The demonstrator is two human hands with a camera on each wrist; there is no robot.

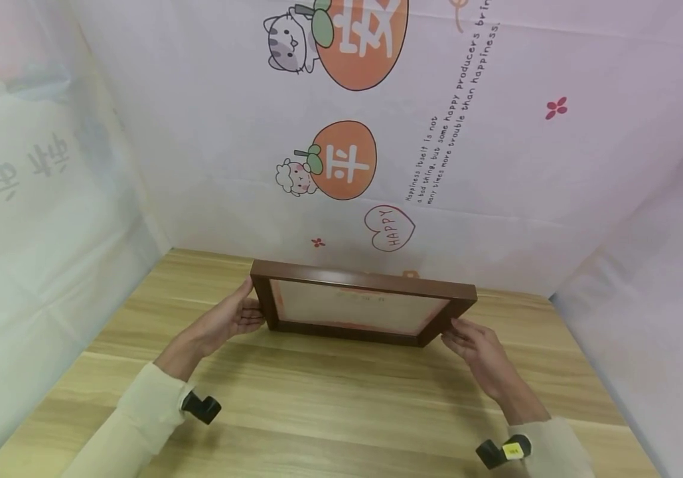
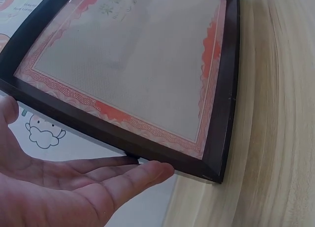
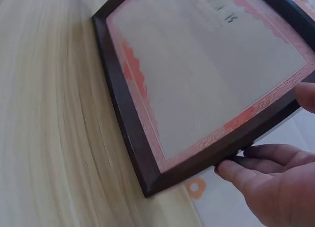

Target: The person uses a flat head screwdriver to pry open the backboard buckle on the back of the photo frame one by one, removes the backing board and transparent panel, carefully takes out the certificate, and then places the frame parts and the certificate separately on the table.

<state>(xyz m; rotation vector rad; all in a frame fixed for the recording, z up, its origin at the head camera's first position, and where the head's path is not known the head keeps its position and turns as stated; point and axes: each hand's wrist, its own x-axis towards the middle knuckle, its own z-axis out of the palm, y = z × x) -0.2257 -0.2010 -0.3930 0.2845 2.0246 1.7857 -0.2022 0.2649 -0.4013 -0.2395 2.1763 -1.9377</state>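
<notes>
At the left, the left hand holds the left short side of a dark brown picture frame, its thumb by the front edge and its fingers against the outer side. The fingers look fairly straight in the left wrist view, so this grip seems light. If they slip along the smooth edge, that end could drop or swing away, I judge.

In the middle, the frame stands at the far part of the wooden table, before the printed cloth. Its lower long edge appears to rest on the wood, but the exact contact cannot be told. So narrow a base would probably let it tip near or far if both hands let go; a push from one side alone might skew it. The front, showing a pale sheet bordered in red, faces the near side. The long axis runs left to right, the right end slightly nearer than the left.

At the right, the right hand pinches the right short side, thumb over the front and fingers at the outer edge and behind. Uneven pressure here could twist the frame against the left hold.
</notes>
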